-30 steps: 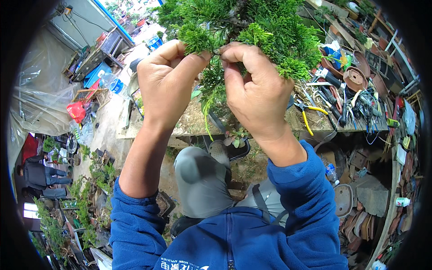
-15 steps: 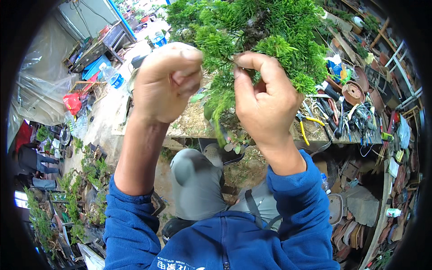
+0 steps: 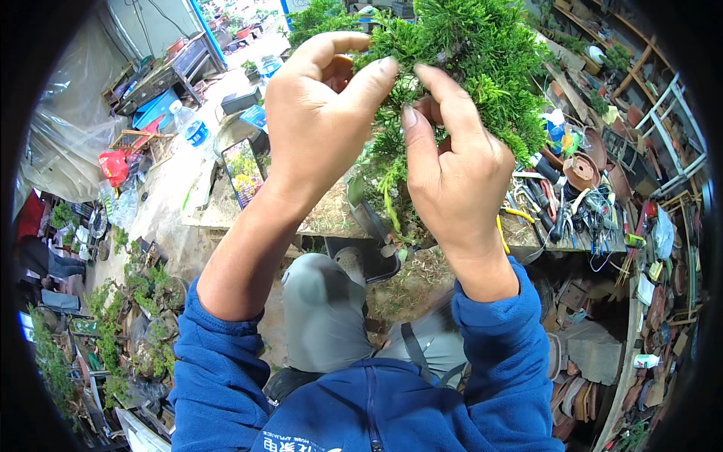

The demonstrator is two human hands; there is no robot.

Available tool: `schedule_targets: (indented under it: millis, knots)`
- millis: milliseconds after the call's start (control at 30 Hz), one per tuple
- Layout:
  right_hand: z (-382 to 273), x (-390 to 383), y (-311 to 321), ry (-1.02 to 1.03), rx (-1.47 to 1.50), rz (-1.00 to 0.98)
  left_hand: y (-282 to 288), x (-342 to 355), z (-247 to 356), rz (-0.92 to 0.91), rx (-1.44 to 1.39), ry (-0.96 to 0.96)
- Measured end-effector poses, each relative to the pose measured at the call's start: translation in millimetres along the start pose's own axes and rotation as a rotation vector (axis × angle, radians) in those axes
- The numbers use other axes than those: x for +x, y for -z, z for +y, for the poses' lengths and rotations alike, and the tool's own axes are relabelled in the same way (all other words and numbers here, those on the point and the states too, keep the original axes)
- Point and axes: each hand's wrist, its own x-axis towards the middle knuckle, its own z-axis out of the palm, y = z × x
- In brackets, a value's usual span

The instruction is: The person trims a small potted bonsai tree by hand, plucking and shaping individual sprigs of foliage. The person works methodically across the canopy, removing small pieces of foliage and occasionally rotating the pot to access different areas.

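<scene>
A bushy green conifer (image 3: 489,56), shaped like a bonsai, stands in front of me and rises past the upper edge. At its left side is my left hand (image 3: 320,124), with curved fingers and the thumb apart from the forefinger; the thumb tip lies against the foliage. My right hand (image 3: 459,154) is before the middle of the tree. Its forefinger and thumb are spread, while the other fingers curl in. Between the two hands I see small sprigs and a gap in the foliage, with nothing visibly gripped. The tree's base is mostly hidden behind my hands.
On the wooden workbench (image 3: 320,218) lie a phone (image 3: 243,173), yellow-handled pliers (image 3: 518,215) and a heap of hand tools (image 3: 587,215). A plastic bottle (image 3: 192,126) is at the left. Brown pots (image 3: 581,172) and cluttered shelves line the right.
My left hand has moved up and right toward the tree, and its closed fingers have opened. My right forefinger and thumb have parted from their pinch. The phone has come into sight.
</scene>
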Motion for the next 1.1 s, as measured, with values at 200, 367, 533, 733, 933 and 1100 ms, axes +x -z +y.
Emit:
schedule_targets:
  millis: [200,367,533,733,933,1100]
  knots:
    - [-6.2,5.4,3.2,-0.026,-0.048,-0.089,9.3,-19.6,-13.2,0.091,-0.322,0.127]
    - [-3.3,2.0,3.5,0.049,-0.096,-0.102,9.1,-39.7,-27.2,0.120,-0.491,0.151]
    - [1.0,-2.5,-2.0,0.077,-0.126,-0.016,5.6,-52.6,-40.6,0.140,-0.592,0.107]
    - [1.4,-9.6,-1.5,0.039,-0.065,-0.036,6.6,-59.1,-51.7,0.104,-0.666,0.124]
    - [3.1,-11.8,-1.1,0.026,0.063,-0.010,4.7,-52.7,-52.7,0.135,-0.665,0.132]
    - [3.3,-10.7,2.4,-0.006,0.097,-0.045,3.9,-43.2,-48.5,0.104,-0.743,0.180]
